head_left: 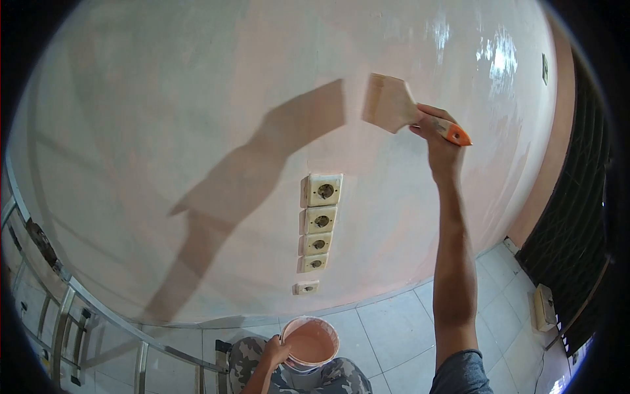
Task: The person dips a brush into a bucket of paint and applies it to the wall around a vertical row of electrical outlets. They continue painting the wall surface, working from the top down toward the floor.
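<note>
My right hand (433, 125) is raised before the wall, its fingers wrapped round the handle of a wide paintbrush (394, 105) with an orange handle end. The bristles point left, close in front of the pink-and-grey patchy wall (262, 52), and the brush looks slightly blurred. Low in the view, my left hand (275, 351) grips the rim of a small bucket (335, 338) over my camouflage-clad legs. Pink paint (310, 345) lies inside it. A shadow of my arm and brush falls across the wall to the left.
A column of several wall sockets (326, 190) runs down the wall beneath the brush. An aluminium ladder (105, 315) curves along the lower left. White floor tiles (394, 322) meet the wall. At right are a dark folding gate (564, 177) and a box-like object (545, 307) on the floor.
</note>
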The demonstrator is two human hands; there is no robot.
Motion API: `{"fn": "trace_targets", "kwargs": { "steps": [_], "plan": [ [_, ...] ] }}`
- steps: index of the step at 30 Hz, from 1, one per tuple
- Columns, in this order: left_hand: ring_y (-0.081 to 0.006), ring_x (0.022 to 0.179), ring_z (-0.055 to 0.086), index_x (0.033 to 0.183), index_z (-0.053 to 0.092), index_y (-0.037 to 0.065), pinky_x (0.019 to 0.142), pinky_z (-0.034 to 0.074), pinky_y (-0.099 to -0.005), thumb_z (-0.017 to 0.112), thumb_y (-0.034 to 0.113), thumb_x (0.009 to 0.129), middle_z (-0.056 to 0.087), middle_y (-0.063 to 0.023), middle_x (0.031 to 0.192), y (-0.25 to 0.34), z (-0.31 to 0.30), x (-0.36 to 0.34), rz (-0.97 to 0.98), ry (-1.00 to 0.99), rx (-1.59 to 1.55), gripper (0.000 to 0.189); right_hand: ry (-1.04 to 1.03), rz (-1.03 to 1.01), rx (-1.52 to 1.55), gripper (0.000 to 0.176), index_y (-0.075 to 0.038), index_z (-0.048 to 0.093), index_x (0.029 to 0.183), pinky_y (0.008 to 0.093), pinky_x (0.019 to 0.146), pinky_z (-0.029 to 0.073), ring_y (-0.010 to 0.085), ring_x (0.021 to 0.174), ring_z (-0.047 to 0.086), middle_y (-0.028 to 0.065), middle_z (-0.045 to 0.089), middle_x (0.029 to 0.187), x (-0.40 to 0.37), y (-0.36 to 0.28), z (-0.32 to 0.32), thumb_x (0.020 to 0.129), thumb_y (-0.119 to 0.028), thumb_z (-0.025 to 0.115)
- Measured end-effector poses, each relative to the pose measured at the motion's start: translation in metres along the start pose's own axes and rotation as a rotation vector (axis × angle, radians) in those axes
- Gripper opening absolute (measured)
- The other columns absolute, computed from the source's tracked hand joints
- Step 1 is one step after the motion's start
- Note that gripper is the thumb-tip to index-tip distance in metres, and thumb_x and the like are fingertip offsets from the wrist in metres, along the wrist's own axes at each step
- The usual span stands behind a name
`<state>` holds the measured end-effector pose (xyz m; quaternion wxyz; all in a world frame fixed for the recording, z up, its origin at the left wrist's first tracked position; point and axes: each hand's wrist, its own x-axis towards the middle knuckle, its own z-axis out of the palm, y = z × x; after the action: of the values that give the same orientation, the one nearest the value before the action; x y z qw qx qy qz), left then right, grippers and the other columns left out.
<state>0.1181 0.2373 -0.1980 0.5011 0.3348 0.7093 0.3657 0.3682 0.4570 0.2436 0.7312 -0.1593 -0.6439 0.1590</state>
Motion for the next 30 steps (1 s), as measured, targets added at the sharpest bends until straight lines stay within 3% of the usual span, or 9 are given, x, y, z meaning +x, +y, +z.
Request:
{"fn": "trace_targets", "kwargs": {
  "steps": [4,5,8,10,12,15,19,25,30],
  "plan": [
    [-0.0297,0.058,0.068,0.114,0.049,-0.013,0.043,0.055,-0.0351,0.053,0.008,0.083,0.065,-0.0244,0.092,-0.022,0.008,0.02,-0.057,0.039,0.064,0.038,-0.156,0.032,0.254,0.022,0.004,0.067,0.101,0.0253,0.074,0.055,0.0127,0.082,0.064,0.0085,0.067,0.09,-0.001,-0.007,0.044,0.086,-0.012,0.068],
    [-0.0286,0.056,0.068,0.115,0.05,-0.012,0.044,0.054,-0.0351,0.053,0.01,0.083,0.066,-0.0237,0.09,-0.039,0.01,0.028,-0.064,0.055,0.053,0.039,-0.213,0.027,0.212,0.022,0.005,0.063,0.107,0.0311,0.079,0.058,0.0169,0.087,0.065,0.0111,0.066,0.097,0.002,0.0,0.051,0.089,-0.009,0.064],
    [-0.0263,0.056,0.069,0.114,0.052,-0.011,0.049,0.055,-0.0352,0.054,0.015,0.082,0.067,-0.0229,0.088,-0.058,0.005,0.037,-0.07,0.023,0.163,0.042,-0.201,0.064,0.087,0.023,0.004,0.064,0.106,0.03,0.078,0.058,0.0165,0.088,0.065,0.0106,0.066,0.095,0.003,0.003,0.056,0.088,-0.01,0.065],
    [-0.0265,0.055,0.069,0.112,0.054,-0.01,0.053,0.055,-0.036,0.055,0.018,0.081,0.068,-0.023,0.087,-0.034,0.001,0.013,-0.075,0.068,0.23,0.042,-0.16,0.08,0.072,0.024,0.003,0.065,0.105,0.0289,0.076,0.057,0.0166,0.088,0.065,0.0101,0.066,0.095,0.003,0.011,0.038,0.088,-0.013,0.067],
    [-0.0289,0.054,0.068,0.114,0.049,-0.014,0.042,0.051,-0.0353,0.05,0.013,0.082,0.066,-0.0247,0.087,-0.025,0.0,0.006,-0.057,0.038,0.233,0.042,-0.072,0.079,0.032,0.026,0.003,0.065,0.105,0.0283,0.076,0.057,0.0165,0.086,0.066,0.0099,0.066,0.096,0.007,0.02,0.009,0.088,-0.016,0.067],
    [-0.028,0.055,0.068,0.115,0.051,-0.013,0.043,0.051,-0.0354,0.051,0.015,0.082,0.067,-0.0235,0.088,-0.018,-0.003,0.001,-0.065,0.026,0.308,0.043,0.025,0.083,-0.052,0.027,0.004,0.063,0.106,0.0306,0.078,0.058,0.0182,0.085,0.067,0.0125,0.067,0.097,0.012,0.009,-0.018,0.089,-0.016,0.066],
    [-0.0255,0.055,0.069,0.114,0.053,-0.01,0.043,0.049,-0.0349,0.055,0.019,0.082,0.068,-0.0209,0.085,-0.038,0.006,0.021,-0.058,0.034,0.214,0.043,-0.018,0.004,0.179,0.028,0.006,0.063,0.105,0.0291,0.078,0.057,0.0169,0.084,0.066,0.012,0.066,0.094,0.026,-0.01,0.006,0.088,-0.015,0.066],
    [-0.0245,0.056,0.069,0.112,0.055,-0.01,0.043,0.049,-0.0341,0.053,0.018,0.083,0.069,-0.0196,0.081,-0.04,0.007,0.03,-0.087,-0.011,0.275,0.04,-0.195,-0.01,0.236,0.023,0.003,0.066,0.101,0.0289,0.075,0.058,0.0162,0.082,0.066,0.0107,0.067,0.094,0.059,-0.018,0.075,0.086,-0.014,0.067],
    [-0.0248,0.056,0.069,0.111,0.054,-0.011,0.045,0.05,-0.0349,0.051,0.017,0.082,0.068,-0.0204,0.081,-0.037,0.006,0.026,-0.098,0.017,0.336,0.039,-0.179,-0.032,0.117,0.023,0.0,0.068,0.101,0.0276,0.069,0.058,0.0138,0.08,0.066,0.0077,0.068,0.091,0.076,-0.002,0.046,0.085,-0.016,0.068]
  ]
}}
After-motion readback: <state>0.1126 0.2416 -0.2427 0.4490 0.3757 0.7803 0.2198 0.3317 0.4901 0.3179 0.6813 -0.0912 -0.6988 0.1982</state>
